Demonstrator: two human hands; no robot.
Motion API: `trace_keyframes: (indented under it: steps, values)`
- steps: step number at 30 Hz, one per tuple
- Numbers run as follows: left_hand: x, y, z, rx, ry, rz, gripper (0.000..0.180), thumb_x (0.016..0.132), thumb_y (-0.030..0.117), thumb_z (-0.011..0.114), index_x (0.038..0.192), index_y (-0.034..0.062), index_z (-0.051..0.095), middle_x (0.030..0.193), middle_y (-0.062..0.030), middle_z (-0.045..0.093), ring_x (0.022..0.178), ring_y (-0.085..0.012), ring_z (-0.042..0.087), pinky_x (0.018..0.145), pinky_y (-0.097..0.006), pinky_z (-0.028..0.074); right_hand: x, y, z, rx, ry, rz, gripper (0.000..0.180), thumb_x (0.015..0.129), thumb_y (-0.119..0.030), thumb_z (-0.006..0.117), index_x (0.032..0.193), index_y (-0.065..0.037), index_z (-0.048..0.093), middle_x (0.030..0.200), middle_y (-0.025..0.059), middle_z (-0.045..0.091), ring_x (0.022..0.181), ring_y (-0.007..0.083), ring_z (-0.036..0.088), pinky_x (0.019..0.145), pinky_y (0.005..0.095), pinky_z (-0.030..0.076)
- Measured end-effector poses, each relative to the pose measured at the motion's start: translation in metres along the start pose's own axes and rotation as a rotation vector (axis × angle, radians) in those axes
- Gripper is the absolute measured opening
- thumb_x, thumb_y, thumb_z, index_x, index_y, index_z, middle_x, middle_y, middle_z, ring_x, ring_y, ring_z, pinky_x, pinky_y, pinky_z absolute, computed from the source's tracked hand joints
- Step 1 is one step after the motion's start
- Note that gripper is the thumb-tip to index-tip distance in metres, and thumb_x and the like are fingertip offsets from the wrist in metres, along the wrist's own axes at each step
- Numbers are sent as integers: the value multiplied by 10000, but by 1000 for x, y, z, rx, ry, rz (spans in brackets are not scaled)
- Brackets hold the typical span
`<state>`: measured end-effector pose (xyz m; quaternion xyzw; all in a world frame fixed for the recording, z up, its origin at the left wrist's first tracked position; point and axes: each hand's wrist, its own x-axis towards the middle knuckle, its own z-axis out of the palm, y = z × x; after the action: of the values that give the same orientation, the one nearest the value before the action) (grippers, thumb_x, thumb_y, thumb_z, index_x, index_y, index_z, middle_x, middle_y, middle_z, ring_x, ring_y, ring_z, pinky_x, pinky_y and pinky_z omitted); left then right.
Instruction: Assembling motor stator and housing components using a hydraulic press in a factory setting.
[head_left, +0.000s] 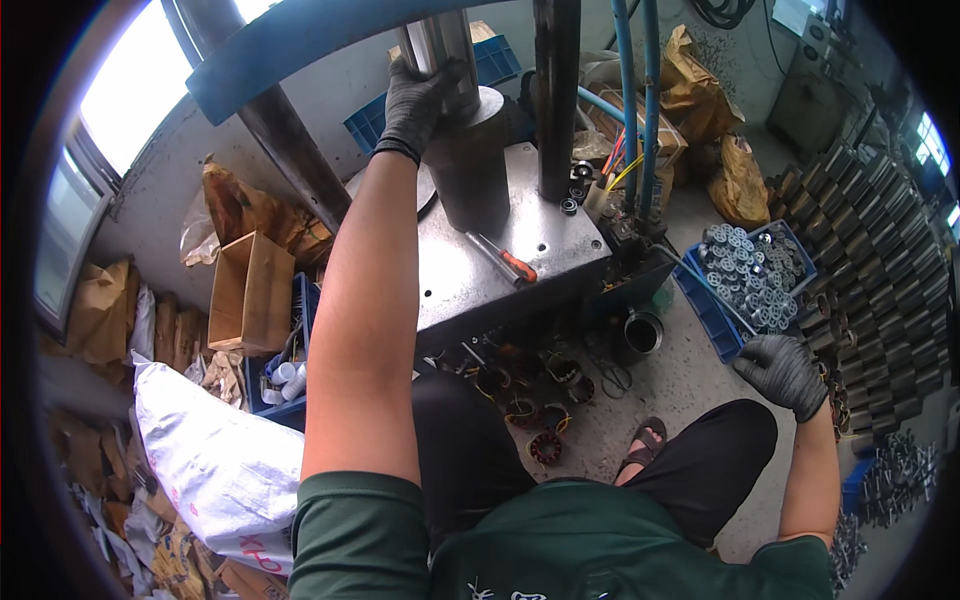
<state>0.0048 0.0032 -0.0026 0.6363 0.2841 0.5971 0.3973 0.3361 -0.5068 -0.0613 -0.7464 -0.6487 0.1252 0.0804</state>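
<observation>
My left hand, in a dark grey glove, reaches up into a press. Its fingers wrap round a shiny metal cylinder above a thick round steel block. That block stands on the press's steel bed, where an orange-handled screwdriver and a metal rod lie. Off to the right is my right hand, gloved alike, with its fingers curled in. A thin lever ends right by its upper edge; whether the hand grips it is hidden.
A blue crate of grey metal discs sits at the right, beside stacked metal cylinders. Wire-wound parts and a metal cylinder stand on the floor. At left are a wooden box and a white sack. Dark columns flank the bed.
</observation>
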Motion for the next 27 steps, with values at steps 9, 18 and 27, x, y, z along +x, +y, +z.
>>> trace_keyframes:
  steps: [9, 18, 27]
  values:
    - [2, -4, -5, 105, -32, 18, 662, 811, 269, 910, 1243, -1, 487, 1041, -133, 645, 917, -233, 681, 775, -385, 618, 4, 8, -7, -1, -77, -123, 219, 845, -225, 735, 974, -54, 783, 870, 153, 743, 825, 349, 729, 771, 429, 587]
    - [-3, 0, -5, 70, -27, -21, 784, 689, 377, 946, 1222, -32, 542, 1025, -126, 700, 926, -217, 692, 838, -333, 574, 15, 19, -21, -18, -175, -120, 273, 857, -85, 688, 1110, -3, 750, 1050, 192, 755, 989, 324, 738, 906, 417, 574]
    - [-5, 4, -3, 63, -71, -10, 659, 769, 237, 920, 1206, -11, 494, 1056, -146, 661, 936, -219, 678, 812, -362, 603, 13, 29, -13, 195, 63, -74, 264, 887, 6, 655, 1138, 18, 736, 1052, 172, 760, 991, 294, 737, 896, 398, 575]
